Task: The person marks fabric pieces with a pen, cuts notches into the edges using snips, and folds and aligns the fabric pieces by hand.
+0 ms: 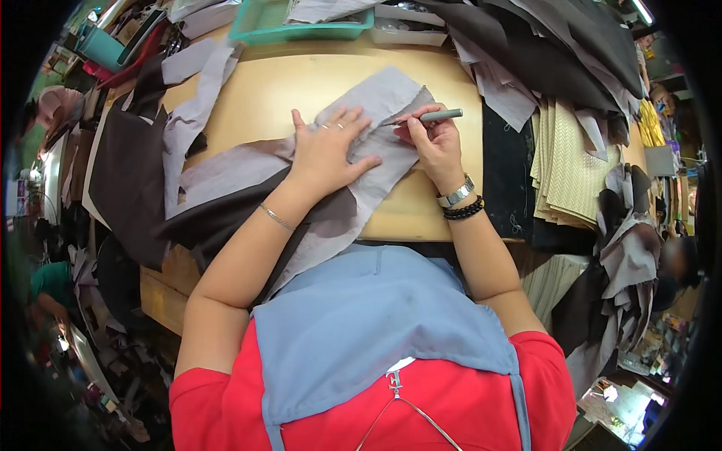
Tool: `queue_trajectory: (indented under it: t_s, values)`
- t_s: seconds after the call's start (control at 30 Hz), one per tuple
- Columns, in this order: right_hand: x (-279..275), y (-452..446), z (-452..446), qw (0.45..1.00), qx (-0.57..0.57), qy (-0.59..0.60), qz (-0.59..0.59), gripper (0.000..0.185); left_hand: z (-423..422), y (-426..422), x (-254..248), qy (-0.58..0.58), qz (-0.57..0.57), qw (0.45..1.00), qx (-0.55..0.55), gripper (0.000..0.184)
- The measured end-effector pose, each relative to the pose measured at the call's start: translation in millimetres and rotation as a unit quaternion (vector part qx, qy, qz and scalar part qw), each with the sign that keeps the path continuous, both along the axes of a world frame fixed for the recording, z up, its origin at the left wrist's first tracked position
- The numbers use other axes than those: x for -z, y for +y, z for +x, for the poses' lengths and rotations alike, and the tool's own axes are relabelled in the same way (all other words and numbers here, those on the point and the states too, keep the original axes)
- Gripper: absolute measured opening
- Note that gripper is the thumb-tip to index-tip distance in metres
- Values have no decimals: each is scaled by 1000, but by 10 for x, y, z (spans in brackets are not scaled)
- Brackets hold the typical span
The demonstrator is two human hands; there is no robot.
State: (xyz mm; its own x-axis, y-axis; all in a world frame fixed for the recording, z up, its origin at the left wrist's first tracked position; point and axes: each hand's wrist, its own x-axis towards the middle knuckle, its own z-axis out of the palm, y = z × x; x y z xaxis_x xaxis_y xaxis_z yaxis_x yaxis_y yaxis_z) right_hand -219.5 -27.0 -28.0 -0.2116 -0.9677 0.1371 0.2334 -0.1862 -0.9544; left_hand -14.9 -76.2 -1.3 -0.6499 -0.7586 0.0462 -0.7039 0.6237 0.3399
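Dark material (pixel 128 177) is draped at the table's (pixel 259 94) left side. The grey sheet (pixel 391 84) is spread mid-table, pressed by the left hand (pixel 327 154), laid flat, grasping nothing. Over its right part, a pen (pixel 444 115) is gripped in the fingers of the right hand (pixel 436 149). Woven cream sheets (pixel 568 169) are stacked farther right.

Has the left hand (pixel 329 150) laid flat, palm down, fingers kinda fanned, thumb poking out sideways. Pinches thumb to fingers with the right hand (pixel 437 147), both arms (pixel 252 252) bent pretty wide.
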Motion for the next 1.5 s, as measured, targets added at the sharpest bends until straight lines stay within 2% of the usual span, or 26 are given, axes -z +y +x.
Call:
queue_trajectory:
  t_s: [0.2,0.43,0.9,0.93,1.13,1.2,1.3,1.4,1.5]
  values:
    - [-15,54,30,995,-30,89,-22,14,16,-9,25,-25,-36,998,-37,88]
    - [-56,78,64,988,-43,144,-22,14,12,-4,20,-30,-32,998,-39,88]
    - [-59,66,95,985,-63,162,-17,10,11,-5,62,-18,-43,998,-38,88]
    - [-71,69,94,983,-59,173,-8,11,12,-4,68,-17,-45,998,-37,88]
    - [-127,-40,71,991,-79,64,85,11,20,-6,96,-1,-49,998,-29,84]
    - [-148,-74,55,987,-100,84,95,12,29,-5,93,-8,-41,999,-26,86]
    - [-164,-94,56,982,-112,97,118,13,82,-6,79,57,1,998,-19,83]
    - [-171,-96,99,982,-95,86,136,16,214,50,-28,-3,10,1000,10,76]
    - [-154,-78,128,984,-72,108,120,19,319,172,-53,-12,2,1000,-12,70]
